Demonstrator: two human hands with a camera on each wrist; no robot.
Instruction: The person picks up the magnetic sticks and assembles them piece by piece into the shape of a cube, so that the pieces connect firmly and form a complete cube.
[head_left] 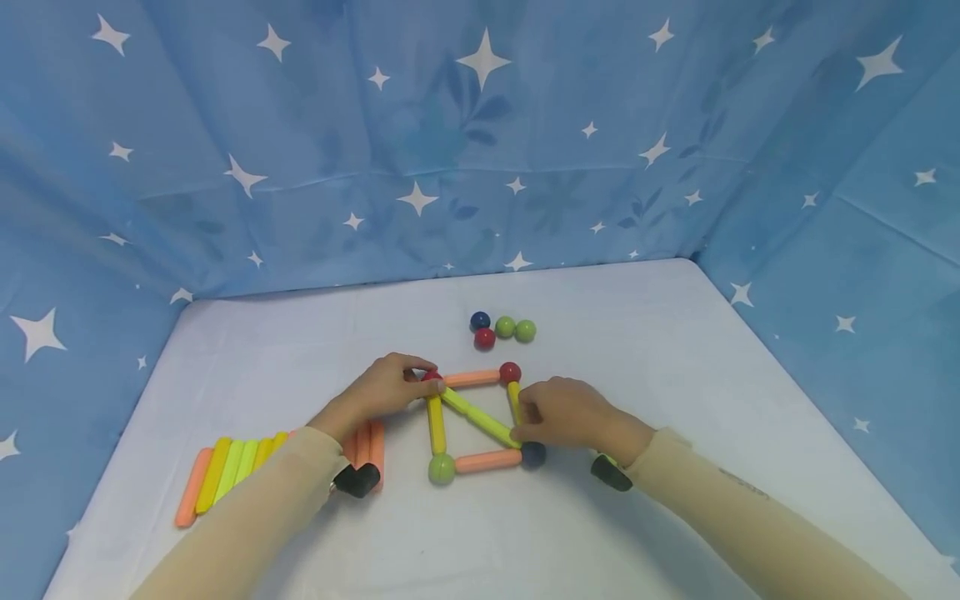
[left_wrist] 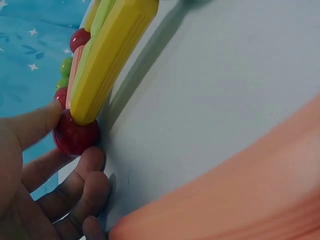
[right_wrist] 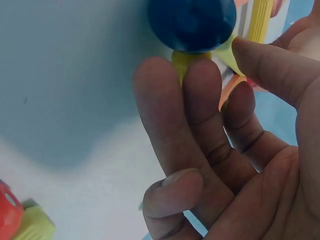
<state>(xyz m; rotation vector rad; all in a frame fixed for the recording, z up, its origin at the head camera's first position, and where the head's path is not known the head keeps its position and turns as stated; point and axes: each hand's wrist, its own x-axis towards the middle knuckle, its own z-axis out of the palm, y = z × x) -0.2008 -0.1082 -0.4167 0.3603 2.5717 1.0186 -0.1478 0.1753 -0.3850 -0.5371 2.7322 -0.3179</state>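
A four-sided frame of sticks and balls lies before me. My left hand (head_left: 378, 387) pinches the red ball (left_wrist: 75, 134) at its far left corner, where a yellow stick (head_left: 437, 427) and an orange stick (head_left: 472, 378) meet. A lime-green diagonal (head_left: 489, 425) with a step partway runs from there to the dark blue ball (head_left: 533, 455) at the near right corner. Close by that ball, my right hand (head_left: 570, 412) grips the diagonal's end, thumb on one side, fingertips by the other yellow stick (head_left: 514, 400). A green ball (head_left: 442, 468) and second red ball (head_left: 510, 372) form the other corners.
Behind the frame sit loose balls: a blue one (head_left: 480, 320), a red one (head_left: 484, 338) and two green ones (head_left: 506, 327). Spare coloured sticks (head_left: 221, 475) lie at left, partly under my left forearm. A red ball (right_wrist: 7, 210) shows beside my right hand. Starry curtains (head_left: 480, 150) surround the table.
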